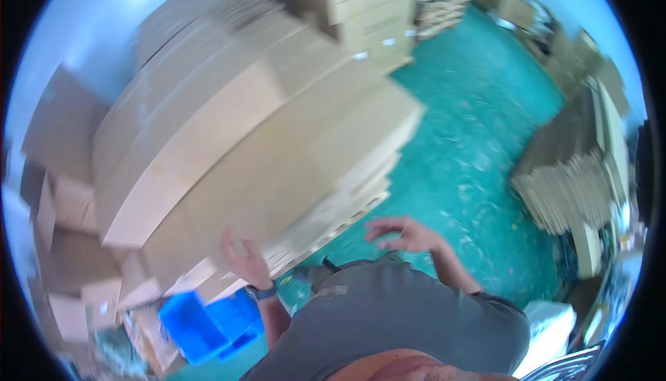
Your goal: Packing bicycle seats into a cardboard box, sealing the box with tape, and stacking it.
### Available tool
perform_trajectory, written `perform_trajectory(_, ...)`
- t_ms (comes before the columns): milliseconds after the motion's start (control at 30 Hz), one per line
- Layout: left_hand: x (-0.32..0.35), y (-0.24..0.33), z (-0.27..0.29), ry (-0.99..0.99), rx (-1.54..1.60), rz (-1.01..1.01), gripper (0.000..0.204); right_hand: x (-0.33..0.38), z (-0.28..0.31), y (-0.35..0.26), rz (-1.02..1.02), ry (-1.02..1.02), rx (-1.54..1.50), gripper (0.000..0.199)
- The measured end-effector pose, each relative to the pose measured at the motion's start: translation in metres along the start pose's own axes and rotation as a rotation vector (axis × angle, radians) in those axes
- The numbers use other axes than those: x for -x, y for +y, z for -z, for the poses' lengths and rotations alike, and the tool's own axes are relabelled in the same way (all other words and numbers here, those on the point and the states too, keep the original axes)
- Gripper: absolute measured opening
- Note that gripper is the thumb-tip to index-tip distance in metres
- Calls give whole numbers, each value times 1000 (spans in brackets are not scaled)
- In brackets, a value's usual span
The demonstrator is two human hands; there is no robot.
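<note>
A tall stack of flat brown cardboard sheets fills the middle of the blurred view. My left hand reaches up to the near lower edge of that stack, fingers spread, touching or very close to it; a dark band is on the wrist. My right hand hovers over the teal floor to the right of the stack, fingers apart and holding nothing. My grey shirt covers the lower middle.
A blue plastic bin sits on the floor below the stack at lower left. Small cardboard boxes lie at the left. Another pile of folded cardboard stands at the right, and stacked boxes at the back.
</note>
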State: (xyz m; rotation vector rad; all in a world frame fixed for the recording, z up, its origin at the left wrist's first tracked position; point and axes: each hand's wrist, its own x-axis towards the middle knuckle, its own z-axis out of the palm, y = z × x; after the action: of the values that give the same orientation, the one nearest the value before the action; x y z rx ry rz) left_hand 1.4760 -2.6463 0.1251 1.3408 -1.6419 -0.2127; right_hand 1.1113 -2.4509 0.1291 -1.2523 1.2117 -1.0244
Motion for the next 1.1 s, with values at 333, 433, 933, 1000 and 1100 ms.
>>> perform_trajectory(333, 235, 411, -320, -1397, 586, -1000, 37, 385, 212, 148, -848, 540, 579, 80)
perform_trajectory(433, 301, 502, -408, -1577, 588, -1157, 37, 449, 272, 128, -723, 1059, 690, 71)
perform_trajectory(933, 840, 1390, -656, -845, 701, -1495, 94, 809, 321, 174, -1208, 1908, 35, 74)
perform_trajectory(1000, 897, 1444, -671, -833, 565, -1577, 99, 851, 322, 181, -1161, 1944, -213, 75)
perform_trajectory(1100, 944, 1480, -728, -1095, 285, -1504, 105, 958, 347, 213, -937, 1878, -334, 75)
